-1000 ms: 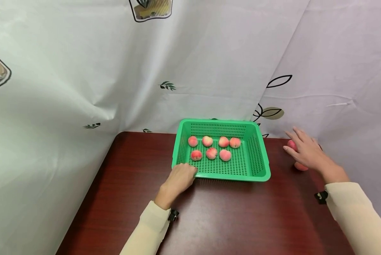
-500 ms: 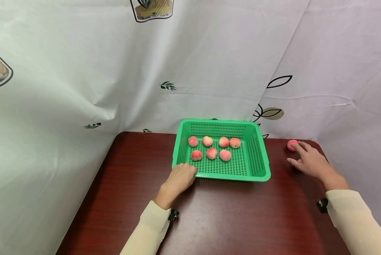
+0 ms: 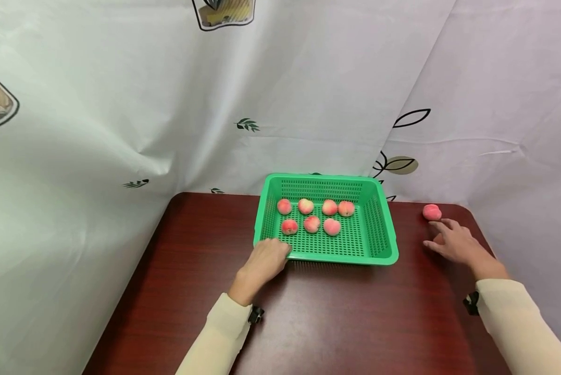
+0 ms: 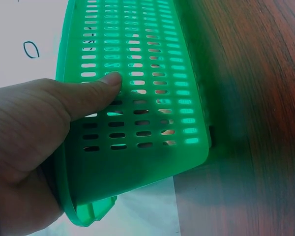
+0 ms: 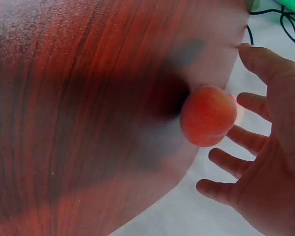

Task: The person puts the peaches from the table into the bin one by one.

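Observation:
A green plastic basket (image 3: 327,259) holds several red-and-yellow peaches (image 3: 311,224). My left hand (image 3: 267,259) grips its front rim near the left corner; in the left wrist view the thumb (image 4: 96,93) lies against the slotted outer wall, while the other fingers are out of sight. At the table's right side my right hand (image 3: 456,242) reaches over a peach (image 5: 208,116), its fingers spread and slightly bent around it. The head view hides that peach beneath the hand. Just beyond the fingertips sits another peach (image 3: 432,212), partly covered in the right wrist view.
The dark red wooden table (image 3: 191,271) meets a white printed cloth (image 3: 308,104) behind the basket and along both sides. The table's rounded back right corner lies close to the right hand.
My right hand has lowered and drawn back slightly toward me, uncovering the far peach and hiding the nearer one. The left hand and basket stay in place.

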Demonstrator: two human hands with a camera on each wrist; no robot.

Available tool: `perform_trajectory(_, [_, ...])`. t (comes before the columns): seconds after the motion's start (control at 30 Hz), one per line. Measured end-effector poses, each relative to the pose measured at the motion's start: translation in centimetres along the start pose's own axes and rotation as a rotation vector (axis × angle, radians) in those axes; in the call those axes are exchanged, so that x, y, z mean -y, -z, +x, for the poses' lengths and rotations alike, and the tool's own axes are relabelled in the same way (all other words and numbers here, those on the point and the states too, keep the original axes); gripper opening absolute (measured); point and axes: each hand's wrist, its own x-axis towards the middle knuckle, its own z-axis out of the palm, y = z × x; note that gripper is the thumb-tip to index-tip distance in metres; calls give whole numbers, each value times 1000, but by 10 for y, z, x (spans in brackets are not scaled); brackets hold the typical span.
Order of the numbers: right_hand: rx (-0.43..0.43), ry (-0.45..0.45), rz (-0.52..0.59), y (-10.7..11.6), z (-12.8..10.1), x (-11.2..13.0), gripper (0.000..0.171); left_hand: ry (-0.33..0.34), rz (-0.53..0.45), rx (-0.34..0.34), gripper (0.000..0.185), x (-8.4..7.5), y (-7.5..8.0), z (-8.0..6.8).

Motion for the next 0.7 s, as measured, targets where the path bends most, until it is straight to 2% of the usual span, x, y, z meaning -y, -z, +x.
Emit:
perform_trajectory(0.2, [26,10,13,-6,2,-5,72,-1,0,2,45,1,1,0])
perform_trajectory(0.43, [-5,34,1,-13,6,-10,65,-1,10,-1,44,1,1,0])
perform_trajectory(0.7, [2,19,10,-17,7,-12,59,4,9,12,45,0,1,0])
